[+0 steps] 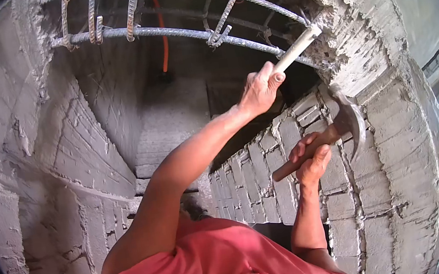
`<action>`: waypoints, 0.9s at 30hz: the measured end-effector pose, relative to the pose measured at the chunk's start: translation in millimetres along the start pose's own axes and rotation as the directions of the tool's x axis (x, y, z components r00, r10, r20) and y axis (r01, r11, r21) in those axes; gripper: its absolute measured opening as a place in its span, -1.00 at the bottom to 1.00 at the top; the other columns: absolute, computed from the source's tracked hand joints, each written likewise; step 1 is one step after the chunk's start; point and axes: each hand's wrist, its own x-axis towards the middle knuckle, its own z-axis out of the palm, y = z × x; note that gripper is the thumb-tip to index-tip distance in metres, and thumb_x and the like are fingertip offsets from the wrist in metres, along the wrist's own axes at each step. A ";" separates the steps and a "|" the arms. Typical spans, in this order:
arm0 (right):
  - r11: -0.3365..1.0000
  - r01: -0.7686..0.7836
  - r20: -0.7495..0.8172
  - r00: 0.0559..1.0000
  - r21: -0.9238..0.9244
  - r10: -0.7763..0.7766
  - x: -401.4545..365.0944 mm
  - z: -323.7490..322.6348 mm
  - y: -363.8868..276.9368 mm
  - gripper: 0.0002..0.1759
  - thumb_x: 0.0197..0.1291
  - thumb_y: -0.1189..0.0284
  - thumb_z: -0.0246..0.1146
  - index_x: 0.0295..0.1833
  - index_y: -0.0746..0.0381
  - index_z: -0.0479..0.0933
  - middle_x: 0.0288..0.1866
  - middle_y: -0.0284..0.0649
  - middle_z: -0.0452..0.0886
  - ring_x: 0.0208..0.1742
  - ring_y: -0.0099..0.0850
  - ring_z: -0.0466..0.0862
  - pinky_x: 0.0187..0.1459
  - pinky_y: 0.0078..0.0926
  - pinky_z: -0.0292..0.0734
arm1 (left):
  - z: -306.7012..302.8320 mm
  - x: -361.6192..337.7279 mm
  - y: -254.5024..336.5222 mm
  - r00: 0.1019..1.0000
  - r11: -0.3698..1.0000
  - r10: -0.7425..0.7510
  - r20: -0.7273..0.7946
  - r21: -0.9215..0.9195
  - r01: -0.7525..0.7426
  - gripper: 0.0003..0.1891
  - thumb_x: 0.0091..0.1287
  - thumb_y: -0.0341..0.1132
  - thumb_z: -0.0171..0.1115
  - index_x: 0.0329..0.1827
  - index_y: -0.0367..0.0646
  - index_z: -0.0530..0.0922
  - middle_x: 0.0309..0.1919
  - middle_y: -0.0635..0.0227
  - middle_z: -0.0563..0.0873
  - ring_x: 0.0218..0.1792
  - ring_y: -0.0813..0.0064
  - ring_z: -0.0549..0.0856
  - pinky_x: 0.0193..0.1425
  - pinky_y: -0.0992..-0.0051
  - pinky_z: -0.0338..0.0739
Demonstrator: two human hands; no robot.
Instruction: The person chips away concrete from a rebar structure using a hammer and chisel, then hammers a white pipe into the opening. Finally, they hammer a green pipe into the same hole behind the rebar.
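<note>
My left hand [261,92] is wrapped round a pale, rod-like chisel [298,49], arm stretched up and forward. The chisel's far end is right at the broken concrete edge [353,36], overlapping the end of the lower steel bar in this view. Lower right, my right hand [312,159] grips the wooden handle of a hammer [351,124]. Its long, curved metal head lies in front of the brick wall, below the rough concrete. A gap separates hammer head and chisel.
Ribbed steel bars [172,31] with cross ties span the opening overhead. An orange hose or cable [164,39] hangs behind them. Mortared brickwork [368,189] rises on the right, and a rough plastered wall [0,110] stands on the left. Bright light enters at far right.
</note>
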 end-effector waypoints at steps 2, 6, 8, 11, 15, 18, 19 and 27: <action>0.987 0.129 0.064 0.990 -0.095 -0.123 11.3 -9.9 -2.3 -0.20 0.28 -0.38 0.04 -0.11 0.26 0.33 -0.51 -0.27 0.37 -0.57 -0.43 0.44 -0.50 -0.42 0.46 | 1.9 9.7 -7.1 0.999 0.999 -0.037 0.010 -0.031 0.037 -0.52 0.58 0.09 -0.02 -0.27 -0.22 0.37 -0.63 0.08 0.39 -0.57 -0.10 0.47 -0.47 0.20 0.36; 0.916 0.269 0.061 0.963 -0.297 -0.263 42.5 -2.0 -33.1 -0.13 0.26 -0.44 -0.03 -0.28 0.30 0.38 -0.53 -0.26 0.43 -0.54 -0.47 0.47 -0.48 -0.51 0.42 | 26.5 14.8 -15.2 0.982 0.977 -0.187 0.004 -0.102 0.187 -0.52 0.56 0.14 -0.02 -0.18 -0.18 0.44 -0.63 0.09 0.47 -0.56 -0.07 0.55 -0.46 0.20 0.37; 0.834 0.341 0.142 0.940 -0.434 -0.311 59.4 -12.8 -44.6 -0.13 0.30 -0.43 -0.10 -0.31 0.30 0.39 -0.53 -0.24 0.44 -0.54 -0.46 0.47 -0.49 -0.51 0.37 | 40.4 15.0 -14.0 0.975 0.969 -0.216 -0.049 -0.136 0.208 -0.51 0.55 0.16 -0.02 -0.16 -0.15 0.46 -0.65 0.10 0.47 -0.54 -0.09 0.58 -0.47 0.17 0.38; 0.660 0.447 0.272 0.894 -0.604 -0.357 71.5 -12.8 -64.7 -0.12 0.35 -0.41 -0.19 -0.33 0.30 0.40 -0.54 -0.23 0.45 -0.56 -0.46 0.46 -0.52 -0.51 0.29 | 63.9 8.9 -8.3 0.946 0.955 -0.276 -0.172 -0.163 0.249 -0.41 0.52 0.25 -0.08 -0.20 -0.19 0.48 -0.64 0.07 0.51 -0.49 -0.12 0.64 -0.43 0.09 0.42; 0.543 0.530 0.395 0.848 -0.651 -0.355 74.0 -8.1 -79.5 -0.10 0.29 -0.46 -0.14 -0.37 0.28 0.42 -0.56 -0.28 0.42 -0.54 -0.48 0.46 -0.51 -0.51 0.33 | 83.1 10.0 7.7 0.906 0.924 -0.336 -0.257 -0.275 0.265 -0.35 0.49 0.32 -0.09 -0.25 -0.22 0.47 -0.60 0.00 0.54 -0.44 -0.16 0.65 -0.40 0.07 0.43; 0.430 0.586 0.462 0.809 -0.687 -0.364 80.9 -13.5 -84.2 -0.10 0.34 -0.42 -0.18 -0.45 0.28 0.39 -0.57 -0.28 0.41 -0.56 -0.48 0.44 -0.50 -0.52 0.29 | 95.5 16.0 2.2 0.901 0.913 -0.378 -0.214 -0.247 0.325 -0.32 0.47 0.35 -0.10 -0.15 -0.20 0.54 -0.51 -0.03 0.65 -0.34 -0.18 0.67 -0.33 0.08 0.50; 0.446 0.591 0.474 0.806 -0.672 -0.353 81.9 -17.0 -84.1 -0.11 0.35 -0.41 -0.18 -0.43 0.29 0.38 -0.56 -0.28 0.41 -0.56 -0.48 0.44 -0.51 -0.53 0.29 | 100.0 21.8 -0.3 0.895 0.905 -0.392 -0.212 -0.265 0.333 -0.31 0.46 0.36 -0.10 -0.14 -0.21 0.54 -0.50 -0.03 0.65 -0.33 -0.18 0.68 -0.31 0.09 0.50; 0.711 0.566 0.396 0.817 -0.417 -0.419 90.2 -3.9 -99.4 -0.19 0.27 -0.35 0.10 -0.05 0.30 0.41 -0.39 -0.20 0.49 -0.46 -0.43 0.50 -0.45 -0.46 0.47 | 94.8 23.9 22.7 0.844 0.828 -0.517 -0.141 -0.332 0.452 -0.26 0.46 0.38 -0.11 -0.20 -0.26 0.57 -0.56 0.00 0.61 -0.42 -0.11 0.67 -0.34 0.15 0.49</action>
